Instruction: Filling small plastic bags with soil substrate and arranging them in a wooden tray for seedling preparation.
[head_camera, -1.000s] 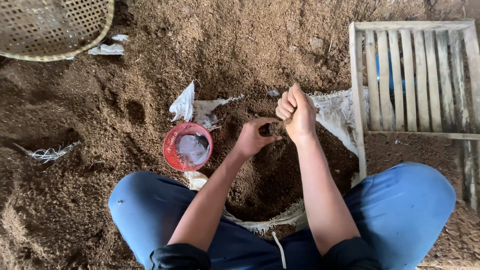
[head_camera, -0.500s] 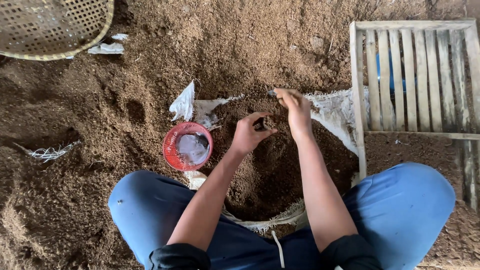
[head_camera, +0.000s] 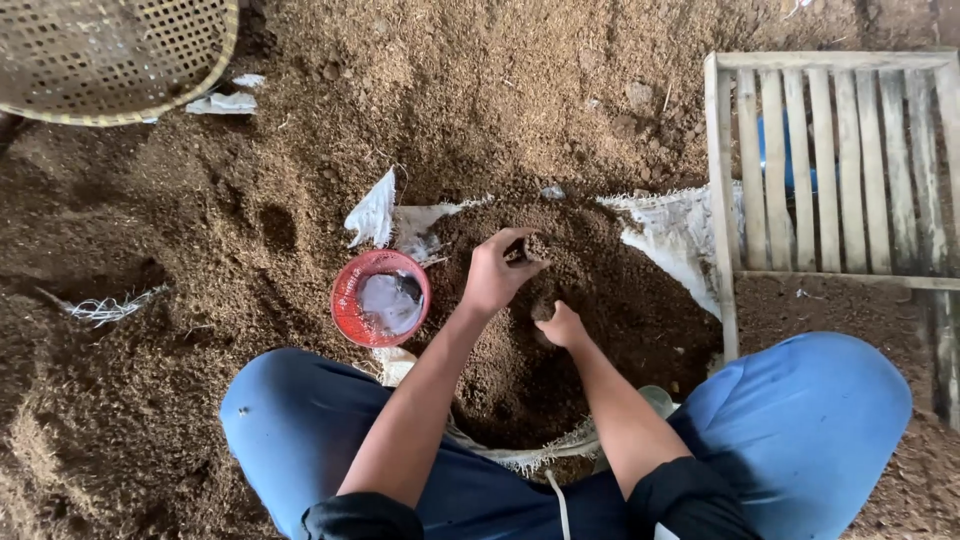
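Left hand cupped over soil; right hand buried.

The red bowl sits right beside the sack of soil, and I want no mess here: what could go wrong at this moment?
1. The left hand holds a clump of soil above the open sack; crumbs could fall into the red bowl close beside it.
2. The right hand digs into the soil; the sack's frayed rim might sag and spill.
3. The wooden slatted crate touches the sack's edge, so a wide reach may knock it.
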